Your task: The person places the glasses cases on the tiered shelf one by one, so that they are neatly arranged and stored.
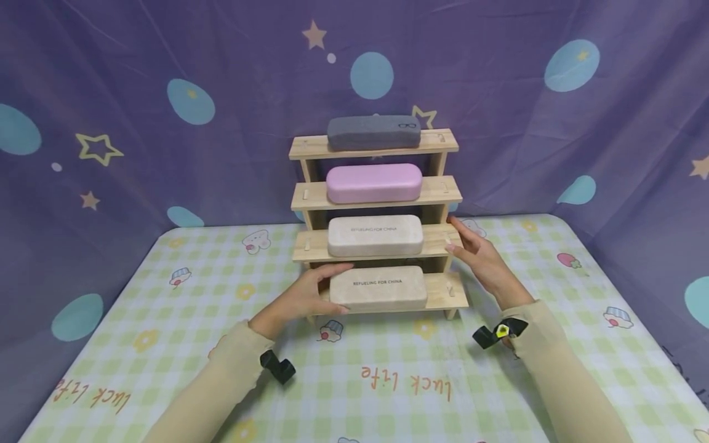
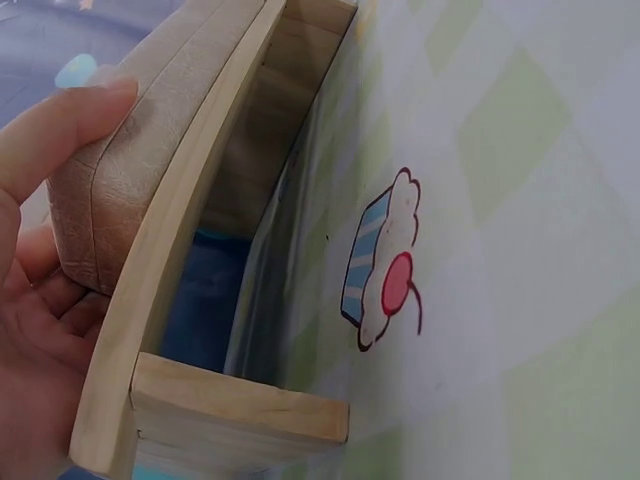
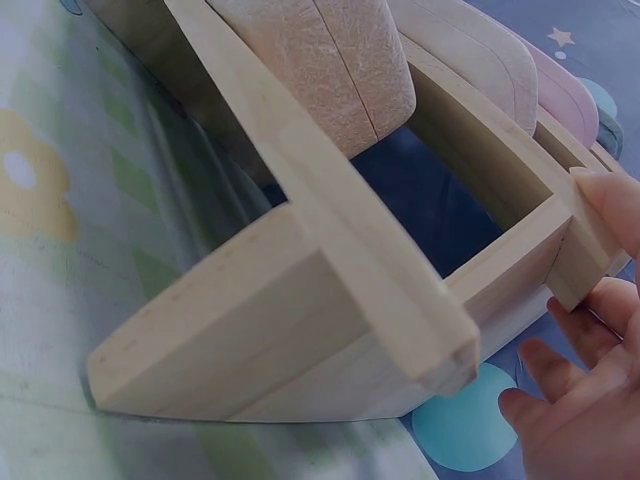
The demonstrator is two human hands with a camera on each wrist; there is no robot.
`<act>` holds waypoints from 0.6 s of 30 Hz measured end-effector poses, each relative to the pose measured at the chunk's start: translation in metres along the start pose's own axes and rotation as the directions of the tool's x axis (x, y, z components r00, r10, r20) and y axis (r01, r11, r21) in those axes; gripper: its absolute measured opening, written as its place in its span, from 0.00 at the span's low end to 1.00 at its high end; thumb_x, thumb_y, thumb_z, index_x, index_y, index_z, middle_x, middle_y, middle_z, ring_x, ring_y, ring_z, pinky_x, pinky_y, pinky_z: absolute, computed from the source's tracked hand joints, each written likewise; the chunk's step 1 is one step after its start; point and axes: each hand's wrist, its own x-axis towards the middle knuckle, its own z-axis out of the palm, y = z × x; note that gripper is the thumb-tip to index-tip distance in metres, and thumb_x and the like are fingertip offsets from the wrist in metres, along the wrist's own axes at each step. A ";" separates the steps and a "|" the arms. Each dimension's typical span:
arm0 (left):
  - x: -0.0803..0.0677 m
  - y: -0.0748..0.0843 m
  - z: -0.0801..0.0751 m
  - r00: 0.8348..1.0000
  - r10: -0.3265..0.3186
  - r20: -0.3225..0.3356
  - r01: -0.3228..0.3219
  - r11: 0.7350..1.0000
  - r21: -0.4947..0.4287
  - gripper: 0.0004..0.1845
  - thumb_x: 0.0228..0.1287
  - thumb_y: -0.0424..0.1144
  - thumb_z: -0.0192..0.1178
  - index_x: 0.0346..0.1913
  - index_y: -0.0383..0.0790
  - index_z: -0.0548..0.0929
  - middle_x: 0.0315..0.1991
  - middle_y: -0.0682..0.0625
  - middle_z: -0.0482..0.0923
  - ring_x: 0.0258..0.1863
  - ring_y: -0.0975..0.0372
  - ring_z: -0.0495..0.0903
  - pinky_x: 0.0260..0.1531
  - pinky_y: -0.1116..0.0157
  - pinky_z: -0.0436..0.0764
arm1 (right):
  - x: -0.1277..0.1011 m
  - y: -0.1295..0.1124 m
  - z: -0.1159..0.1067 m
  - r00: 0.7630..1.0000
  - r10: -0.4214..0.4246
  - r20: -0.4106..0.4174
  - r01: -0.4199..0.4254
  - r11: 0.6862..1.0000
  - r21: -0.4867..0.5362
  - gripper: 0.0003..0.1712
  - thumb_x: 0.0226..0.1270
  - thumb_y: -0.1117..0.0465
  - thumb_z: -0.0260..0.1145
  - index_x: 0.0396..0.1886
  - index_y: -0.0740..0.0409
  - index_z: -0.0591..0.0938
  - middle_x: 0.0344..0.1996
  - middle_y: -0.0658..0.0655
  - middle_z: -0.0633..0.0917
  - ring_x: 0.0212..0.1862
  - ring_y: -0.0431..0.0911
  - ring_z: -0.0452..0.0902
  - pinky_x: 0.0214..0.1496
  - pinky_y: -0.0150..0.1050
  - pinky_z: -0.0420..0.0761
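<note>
A wooden tiered stand (image 1: 443, 143) on the table carries a grey case (image 1: 373, 132) on top, then a pink case (image 1: 373, 183), a beige case (image 1: 375, 235), and another beige case (image 1: 378, 288) on the lowest shelf. My left hand (image 1: 332, 289) grips the left end of the lowest beige case (image 2: 150, 150), thumb on top and fingers curled under the end (image 2: 70, 200). My right hand (image 1: 451, 235) is at the right end of the third shelf. Its thumb (image 3: 612, 205) touches the wooden end (image 3: 560, 250), and the other fingers (image 3: 535, 375) hang just below, apart from the wood.
The stand's foot (image 3: 250, 340) rests on a green checked tablecloth (image 1: 388, 381) with cartoon prints, one of them a cupcake (image 2: 385, 265). A purple curtain (image 1: 166, 61) with stars and dots hangs close behind the table and along both sides.
</note>
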 end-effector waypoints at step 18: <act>-0.021 0.001 0.000 0.996 0.009 -0.089 -0.017 0.996 -0.086 0.44 0.45 0.30 0.73 0.68 0.35 0.65 0.68 0.40 0.62 0.66 0.50 0.64 0.64 0.54 0.62 | 0.002 0.007 -0.010 1.000 0.006 0.020 -0.004 0.998 -0.064 0.38 0.71 0.66 0.55 0.74 0.61 0.47 0.74 0.59 0.47 0.74 0.51 0.39 0.71 0.37 0.50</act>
